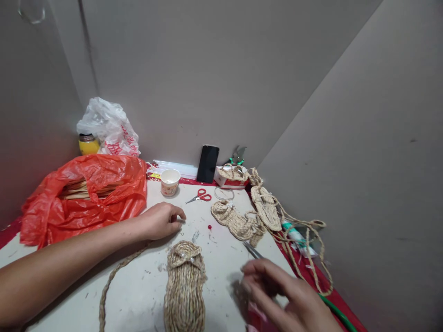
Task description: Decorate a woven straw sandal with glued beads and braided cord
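A braided straw sole (185,295) with pearl-like beads on its crossed strap stands out at the table's front middle. Beyond it, my left hand (159,222) rests low over the table, fingers loosely bent and apart, with nothing visible in them. A braided straw cord (112,281) runs beneath that wrist. My right hand (287,295) is to the right of the sole, slightly blurred, its bent fingers apart. A grey metal pointed tool (253,250) lies just past its fingertips, partly hidden. Something pink (258,318) shows below this hand. A small red bead (209,227) lies between the hands.
Red-handled scissors (200,196), a paper cup (170,182) and a phone (207,163) are toward the back. More braided straw pieces (235,220) and loose cord (311,230) lie right. A red plastic bag (86,203) fills the left. Grey walls (207,92) enclose the table.
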### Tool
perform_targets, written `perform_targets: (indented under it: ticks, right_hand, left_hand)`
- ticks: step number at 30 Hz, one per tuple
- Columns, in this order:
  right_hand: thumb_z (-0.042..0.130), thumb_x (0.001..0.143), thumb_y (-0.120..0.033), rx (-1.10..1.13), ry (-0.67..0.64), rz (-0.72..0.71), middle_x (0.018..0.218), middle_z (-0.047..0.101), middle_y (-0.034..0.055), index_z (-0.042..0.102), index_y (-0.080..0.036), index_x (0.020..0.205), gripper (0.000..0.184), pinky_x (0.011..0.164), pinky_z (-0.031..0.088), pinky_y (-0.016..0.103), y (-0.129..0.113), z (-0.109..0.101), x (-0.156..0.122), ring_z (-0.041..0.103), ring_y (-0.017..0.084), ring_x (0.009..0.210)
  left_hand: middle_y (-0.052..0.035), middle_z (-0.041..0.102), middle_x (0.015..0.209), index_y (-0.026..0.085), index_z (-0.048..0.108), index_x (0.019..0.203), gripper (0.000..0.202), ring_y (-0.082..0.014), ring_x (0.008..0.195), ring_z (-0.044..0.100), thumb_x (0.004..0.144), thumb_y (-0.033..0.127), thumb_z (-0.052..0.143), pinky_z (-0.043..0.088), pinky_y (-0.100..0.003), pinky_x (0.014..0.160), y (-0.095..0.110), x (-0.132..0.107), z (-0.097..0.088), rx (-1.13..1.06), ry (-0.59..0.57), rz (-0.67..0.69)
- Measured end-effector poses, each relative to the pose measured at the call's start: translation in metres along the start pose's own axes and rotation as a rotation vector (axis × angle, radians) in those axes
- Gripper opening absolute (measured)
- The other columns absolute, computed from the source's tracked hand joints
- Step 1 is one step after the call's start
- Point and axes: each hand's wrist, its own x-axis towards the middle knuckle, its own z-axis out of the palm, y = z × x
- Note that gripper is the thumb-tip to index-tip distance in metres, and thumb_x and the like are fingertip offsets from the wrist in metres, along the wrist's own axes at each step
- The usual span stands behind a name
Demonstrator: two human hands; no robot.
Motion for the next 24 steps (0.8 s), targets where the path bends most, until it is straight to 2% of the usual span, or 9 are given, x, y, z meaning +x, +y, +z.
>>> perform_targets:
  ticks: [2, 4, 7, 9, 11, 14, 17, 20, 24]
  right_hand:
    - [0.048, 0.086, -0.033, -0.075, -0.001, -0.036, 0.071, 0.069, 0.0013, 0.063, -0.022, 0.09, 0.018, 0.062, 0.051, 0.024, 0.003, -0.004, 0.024, 0.065, 0.016, 0.064]
    - [0.047, 0.085, -0.031, -0.141, -0.002, -0.065, 0.079, 0.072, 0.0052, 0.065, -0.019, 0.092, 0.023, 0.066, 0.051, 0.027, 0.007, -0.003, 0.048, 0.066, 0.018, 0.07]
    - [0.049, 0.083, -0.026, -0.258, -0.044, -0.072, 0.081, 0.073, 0.0086, 0.069, -0.016, 0.092, 0.024, 0.067, 0.049, 0.031, 0.013, 0.005, 0.081, 0.066, 0.021, 0.07]
    - [0.052, 0.081, -0.024, -0.287, -0.059, -0.084, 0.082, 0.073, 0.0095, 0.07, -0.017, 0.093, 0.023, 0.068, 0.046, 0.033, 0.016, 0.013, 0.097, 0.065, 0.023, 0.072]
    - [0.054, 0.079, -0.021, -0.286, -0.087, -0.106, 0.082, 0.072, 0.0092, 0.071, -0.018, 0.091, 0.021, 0.069, 0.044, 0.033, 0.018, 0.019, 0.107, 0.064, 0.023, 0.073]
    - [0.055, 0.076, -0.015, -0.251, -0.142, -0.132, 0.078, 0.071, 0.0075, 0.07, -0.019, 0.078, 0.015, 0.068, 0.042, 0.031, 0.018, 0.024, 0.114, 0.061, 0.022, 0.072]
    - [0.055, 0.074, -0.014, -0.18, -0.144, -0.108, 0.072, 0.067, 0.0058, 0.066, -0.018, 0.071, 0.012, 0.066, 0.039, 0.031, 0.016, 0.024, 0.115, 0.057, 0.02, 0.068]
    - [0.055, 0.078, -0.023, -0.029, -0.168, -0.027, 0.063, 0.061, 0.0024, 0.06, -0.018, 0.071, 0.01, 0.059, 0.04, 0.028, 0.011, 0.021, 0.109, 0.054, 0.017, 0.06]
    - [0.052, 0.084, -0.042, 0.246, -0.262, 0.112, 0.06, 0.06, 0.0004, 0.056, -0.018, 0.077, 0.026, 0.052, 0.045, 0.025, -0.002, 0.018, 0.09, 0.054, 0.012, 0.051]
  left_hand:
    - [0.0007, 0.058, 0.065, 0.016, 0.068, 0.091, 0.022, -0.0126, 0.059, 0.047, 0.075, 0.025, 0.056, 0.032, -0.026, 0.058, 0.002, 0.001, -0.001, -0.007, 0.04, 0.006]
    - [0.0015, 0.053, 0.062, 0.015, 0.064, 0.078, 0.019, -0.0118, 0.058, 0.044, 0.08, 0.029, 0.05, 0.031, -0.025, 0.057, 0.004, 0.003, -0.003, -0.032, 0.088, 0.01]
    - [0.0037, 0.041, 0.056, 0.017, 0.05, 0.061, 0.032, -0.0104, 0.055, 0.037, 0.087, 0.034, 0.041, 0.03, -0.024, 0.054, 0.005, 0.005, -0.004, -0.078, 0.164, 0.001]
    - [0.0042, 0.038, 0.056, 0.018, 0.045, 0.059, 0.035, -0.0102, 0.055, 0.035, 0.088, 0.035, 0.038, 0.03, -0.024, 0.054, 0.004, 0.006, -0.004, -0.114, 0.209, -0.007]
    - [0.0036, 0.041, 0.058, 0.018, 0.047, 0.062, 0.031, -0.0105, 0.057, 0.038, 0.087, 0.033, 0.04, 0.031, -0.024, 0.056, 0.002, 0.006, -0.003, -0.162, 0.231, 0.004]
    - [0.0025, 0.048, 0.063, 0.016, 0.054, 0.069, 0.021, -0.0109, 0.061, 0.043, 0.084, 0.028, 0.045, 0.033, -0.024, 0.059, 0.002, 0.006, 0.001, -0.212, 0.218, 0.034]
    - [0.0022, 0.051, 0.063, 0.015, 0.059, 0.073, 0.019, -0.0107, 0.06, 0.043, 0.082, 0.027, 0.048, 0.032, -0.024, 0.056, 0.005, 0.004, 0.004, -0.223, 0.189, 0.041]
    - [0.0014, 0.054, 0.062, 0.014, 0.061, 0.074, 0.021, -0.0108, 0.058, 0.045, 0.082, 0.029, 0.048, 0.032, -0.025, 0.055, 0.01, 0.001, 0.005, -0.26, 0.141, 0.043]
    - [0.0003, 0.056, 0.058, 0.014, 0.063, 0.07, 0.033, -0.0101, 0.053, 0.044, 0.086, 0.037, 0.046, 0.034, -0.025, 0.055, 0.019, -0.003, 0.004, -0.378, 0.002, 0.017]
